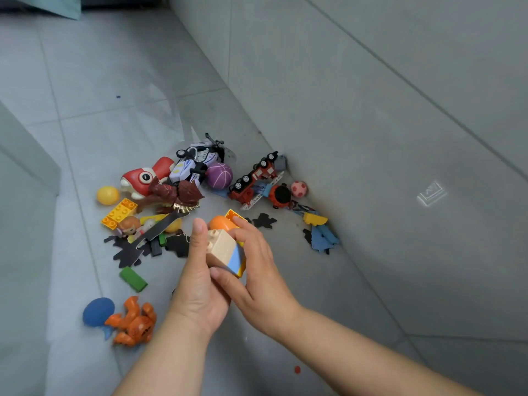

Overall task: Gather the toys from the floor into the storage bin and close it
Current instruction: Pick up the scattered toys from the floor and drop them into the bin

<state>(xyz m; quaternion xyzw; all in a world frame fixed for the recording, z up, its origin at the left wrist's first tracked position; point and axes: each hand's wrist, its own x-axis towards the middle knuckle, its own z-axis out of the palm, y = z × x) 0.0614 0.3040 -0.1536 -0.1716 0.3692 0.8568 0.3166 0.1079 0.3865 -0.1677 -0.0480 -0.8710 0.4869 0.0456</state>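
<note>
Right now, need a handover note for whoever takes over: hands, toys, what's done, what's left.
Hands: left hand and right hand both grip the beige block above the floor.
Orange ball is just beyond the fingers; held or not, cannot tell.
On the floor: red fish, purple ball, fire truck, yellow ball, green block, blue ball, orange crab, and more piled near the wall.
Bin: not in view.
Done: one block picked up.
Left: nearly every toy, then close the bin.
</note>
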